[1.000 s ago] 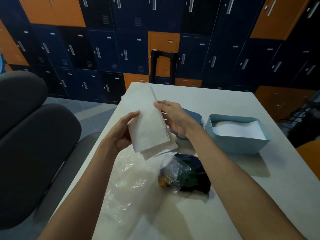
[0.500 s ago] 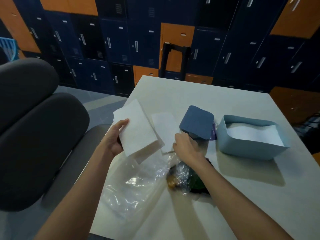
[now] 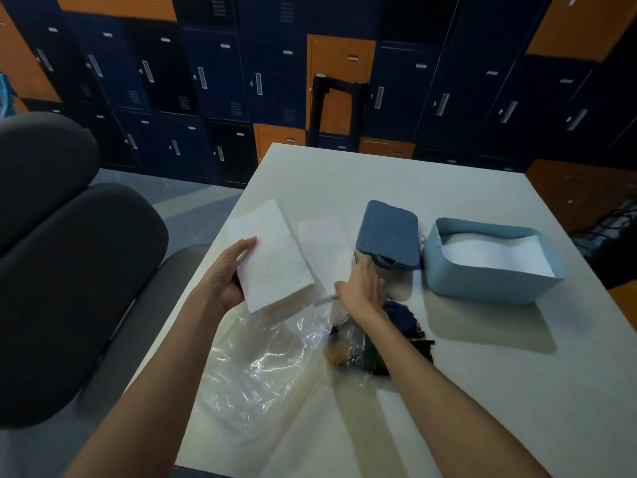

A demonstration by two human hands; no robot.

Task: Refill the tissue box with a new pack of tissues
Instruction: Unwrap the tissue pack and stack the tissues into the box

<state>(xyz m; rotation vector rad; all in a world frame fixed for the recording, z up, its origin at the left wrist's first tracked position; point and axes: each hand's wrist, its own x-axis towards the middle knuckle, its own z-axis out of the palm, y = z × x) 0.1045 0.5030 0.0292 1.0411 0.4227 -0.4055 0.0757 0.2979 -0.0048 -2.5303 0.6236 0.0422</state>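
My left hand (image 3: 227, 274) grips a white stack of tissues (image 3: 272, 263) above the table's left edge. A loose white tissue (image 3: 324, 246) lies flat on the table just right of the stack. My right hand (image 3: 362, 288) reaches to the near edge of the dark blue lid (image 3: 389, 232), its fingertips touching the lid's front rim beside the loose tissue. Whether it grips anything is unclear. The light blue tissue box (image 3: 482, 281) stands open at the right with white tissues (image 3: 496, 253) inside.
A crumpled clear plastic wrapper (image 3: 262, 367) lies on the white table (image 3: 482, 391) near me. A dark bundle in clear plastic (image 3: 362, 346) sits under my right forearm. A grey chair (image 3: 69, 270) stands left of the table. Blue and orange lockers line the back.
My right hand let go of the tissue stack and moved down to the blue lid's near edge. One tissue now lies on the table. My left hand keeps holding the stack.
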